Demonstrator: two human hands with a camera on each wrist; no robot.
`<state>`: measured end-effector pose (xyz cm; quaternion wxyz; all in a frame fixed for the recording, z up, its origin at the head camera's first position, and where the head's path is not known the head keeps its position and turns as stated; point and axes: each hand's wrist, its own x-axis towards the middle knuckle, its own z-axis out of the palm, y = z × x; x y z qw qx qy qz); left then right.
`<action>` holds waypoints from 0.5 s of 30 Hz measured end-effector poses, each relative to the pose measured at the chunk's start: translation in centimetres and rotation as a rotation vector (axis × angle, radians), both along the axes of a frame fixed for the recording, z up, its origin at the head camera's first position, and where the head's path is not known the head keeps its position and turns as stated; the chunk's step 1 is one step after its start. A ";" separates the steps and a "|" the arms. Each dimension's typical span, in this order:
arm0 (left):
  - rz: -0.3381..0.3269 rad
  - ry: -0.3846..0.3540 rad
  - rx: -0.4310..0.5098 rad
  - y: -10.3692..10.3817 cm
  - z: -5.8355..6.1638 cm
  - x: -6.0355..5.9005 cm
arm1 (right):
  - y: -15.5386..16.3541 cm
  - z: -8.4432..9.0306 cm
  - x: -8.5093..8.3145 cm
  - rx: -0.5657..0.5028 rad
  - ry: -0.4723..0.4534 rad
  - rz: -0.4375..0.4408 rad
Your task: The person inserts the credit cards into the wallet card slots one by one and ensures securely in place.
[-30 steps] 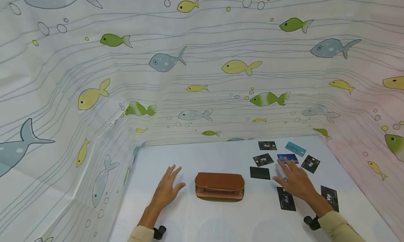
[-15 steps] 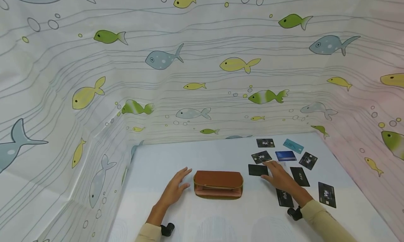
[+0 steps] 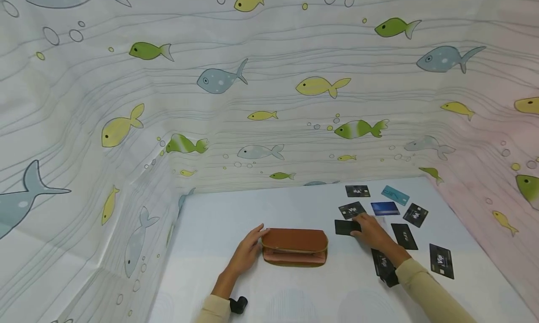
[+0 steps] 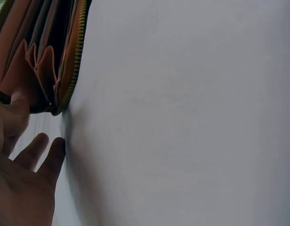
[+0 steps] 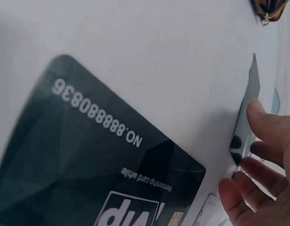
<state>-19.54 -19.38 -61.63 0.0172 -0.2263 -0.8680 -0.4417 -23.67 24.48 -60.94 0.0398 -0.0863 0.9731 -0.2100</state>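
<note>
Reaching with the right hand onto the plain black card, which lies flat on the desk just right of the brown wallet. Card's long axis runs left-right, roughly parallel to the wallet; it sits between the wallet's right end and the scatter of other cards further right and back.

Right fingers: extended, slightly spread, tips on or at the card's right edge. Right wrist view shows that card edge-on just ahead of the fingertips, thumb above it. Looks like contact, not a closed pinch; can't tell if the card is lifted off the desk at all.

Left hand: fingers straight, resting against the wallet's left end. Left wrist view shows the wallet unzipped, pink pockets gaping, thumb touching its corner, nothing gripped.

Key geometry: card is left of the right palm, so the fingertips point toward the wallet. Wallet opening faces the person, long axis left-right. Right hand is the nearer one to the card; left hand is on the far side of the wallet, well apart from it.

A VIP card lies directly under the right wrist.
</note>
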 end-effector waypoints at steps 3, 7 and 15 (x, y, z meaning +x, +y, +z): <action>0.005 0.012 0.005 0.5 -0.3 0.2 | 0.1 -0.1 0.1 0.010 -0.020 -0.004; 0.019 0.032 0.016 1.1 -0.7 0.8 | 0.2 0.0 0.6 0.023 -0.036 0.006; 0.047 0.057 0.041 1.2 -1.0 0.7 | 0.5 0.5 -1.1 -0.029 -0.079 0.021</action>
